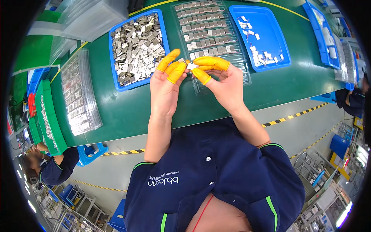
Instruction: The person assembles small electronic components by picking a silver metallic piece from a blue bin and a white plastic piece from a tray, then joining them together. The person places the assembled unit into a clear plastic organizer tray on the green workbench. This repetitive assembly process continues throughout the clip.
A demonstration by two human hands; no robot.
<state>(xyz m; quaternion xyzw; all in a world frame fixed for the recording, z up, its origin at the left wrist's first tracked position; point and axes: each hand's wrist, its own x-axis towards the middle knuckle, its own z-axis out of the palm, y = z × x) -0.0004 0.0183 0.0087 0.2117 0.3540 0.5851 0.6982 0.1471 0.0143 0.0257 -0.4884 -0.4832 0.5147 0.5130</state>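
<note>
My two hands meet over the green table, with yellow finger cots on several fingers. My right hand (220, 75) pinches a small flat silver-white piece (191, 66) between thumb and fingertips. Close beside it, my left hand (166, 79) is closed at the fingertips around a second small pale piece (182, 60), partly covered by the fingers. Just beyond the hands lies a clear plastic tray (199, 86) with rows of small grey and silver pieces. Left of it, a blue bin (116, 86) is heaped with similar loose flat pieces.
A blue tray (266, 34) at the right holds several white pieces with thin wires. Stacked clear trays (82, 92) and a green bin (54, 116) stand at the left. Another blue bin (322, 38) is at the far right. Co-workers (62, 168) sit at both ends.
</note>
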